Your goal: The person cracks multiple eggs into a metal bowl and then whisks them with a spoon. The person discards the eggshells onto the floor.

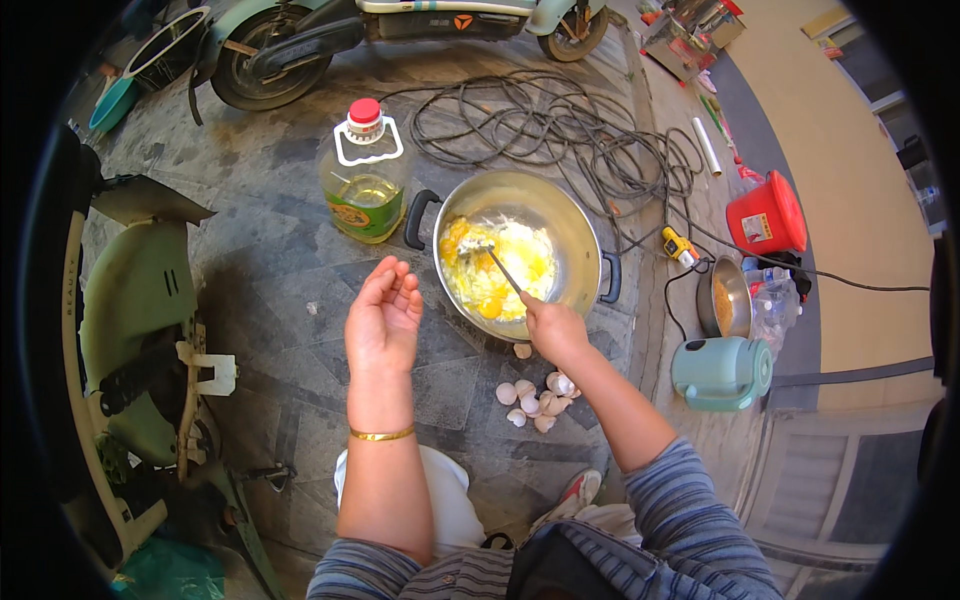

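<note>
My right hand [556, 330] grips the dark handle of a long cooking utensil [506, 271], whose far end dips into the egg mixture. A wide steel pot [577, 225] with two black side handles stands before me on the ground. Inside it lie cracked eggs [517, 259], several yolks whole and others broken into yellow streaks. Just left of the pot's near side, my left hand [384, 319] is raised with the palm turned up, fingers loosely curled and nothing in it. Broken eggshells [536, 399] are heaped on the paving, below my right hand.
A large oil bottle [366, 187] stands left of the pot. Coiled black cable [540, 124] spreads behind it, running to a yellow connector [677, 246]. A steel bowl [727, 300], green kettle [721, 373] and red bucket [765, 214] line the right. Scooters [420, 26] flank the far and left sides.
</note>
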Action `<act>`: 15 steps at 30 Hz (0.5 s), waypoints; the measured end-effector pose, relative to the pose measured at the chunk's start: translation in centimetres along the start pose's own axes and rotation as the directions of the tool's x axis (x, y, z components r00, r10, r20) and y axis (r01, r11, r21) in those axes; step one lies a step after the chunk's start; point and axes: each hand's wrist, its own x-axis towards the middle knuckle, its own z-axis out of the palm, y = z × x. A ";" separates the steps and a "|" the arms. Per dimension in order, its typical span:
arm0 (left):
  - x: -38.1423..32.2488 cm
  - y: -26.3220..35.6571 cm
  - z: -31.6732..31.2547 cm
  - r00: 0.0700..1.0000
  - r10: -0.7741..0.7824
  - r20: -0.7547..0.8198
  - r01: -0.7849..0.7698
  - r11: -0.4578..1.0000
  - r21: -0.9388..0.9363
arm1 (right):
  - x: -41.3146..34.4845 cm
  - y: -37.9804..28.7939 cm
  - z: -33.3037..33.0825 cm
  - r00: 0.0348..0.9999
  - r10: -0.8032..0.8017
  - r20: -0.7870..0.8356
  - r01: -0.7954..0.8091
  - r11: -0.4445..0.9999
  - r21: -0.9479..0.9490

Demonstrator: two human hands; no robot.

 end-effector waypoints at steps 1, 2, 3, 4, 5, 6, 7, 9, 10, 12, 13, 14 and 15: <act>-0.1 -0.1 0.1 1.000 -0.003 0.000 0.003 1.000 0.006 | 1.4 0.5 0.5 0.999 0.027 -0.038 -0.027 1.000 0.016; -0.2 -0.2 0.1 1.000 -0.005 -0.001 0.006 1.000 0.010 | 2.8 1.0 0.9 0.995 0.038 -0.091 -0.035 0.999 0.034; -0.3 -0.2 0.2 1.000 -0.003 -0.005 0.003 1.000 0.011 | 3.9 1.5 1.3 0.989 0.056 -0.138 -0.049 0.997 0.051; -0.4 -0.2 0.3 1.000 0.000 -0.011 0.001 1.000 0.013 | 4.5 2.2 1.4 0.986 0.081 -0.144 -0.077 0.996 0.037; -0.5 -0.2 0.3 1.000 0.000 -0.015 0.000 1.000 0.013 | 4.8 3.2 1.0 0.983 0.114 -0.145 -0.113 0.993 0.020; -0.5 -0.2 0.3 1.000 0.001 -0.017 -0.001 1.000 0.016 | 4.8 4.3 0.5 0.977 0.152 -0.148 -0.154 0.988 -0.002; -0.5 -0.1 0.3 1.000 0.002 -0.017 -0.002 1.000 0.017 | 4.1 5.3 -0.1 0.977 0.178 -0.116 -0.179 0.984 -0.004; -0.4 0.0 0.1 1.000 0.002 -0.019 -0.001 1.000 0.016 | 1.8 6.6 -1.6 0.964 0.262 -0.047 -0.263 0.964 -0.037; -0.3 0.1 0.1 1.000 0.001 -0.019 -0.001 1.000 0.016 | 0.0 7.0 -2.3 0.972 0.234 0.018 -0.233 0.972 -0.025; 0.0 0.2 -0.1 1.000 0.002 -0.018 -0.002 1.000 0.016 | -3.6 6.7 -3.5 0.974 0.188 0.128 -0.195 0.980 0.041; 0.0 0.2 -0.2 1.000 0.001 -0.019 -0.001 1.000 0.018 | -4.9 6.2 -3.8 0.964 0.187 0.189 -0.205 0.975 0.081; 0.1 0.1 -0.2 1.000 0.004 -0.023 -0.004 1.000 0.023 | -6.0 5.4 -3.8 0.971 0.130 0.203 -0.155 0.981 0.113; 0.2 0.1 -0.3 1.000 0.001 -0.017 -0.001 1.000 0.015 | -6.7 4.4 -3.6 0.964 0.120 0.236 -0.150 0.982 0.117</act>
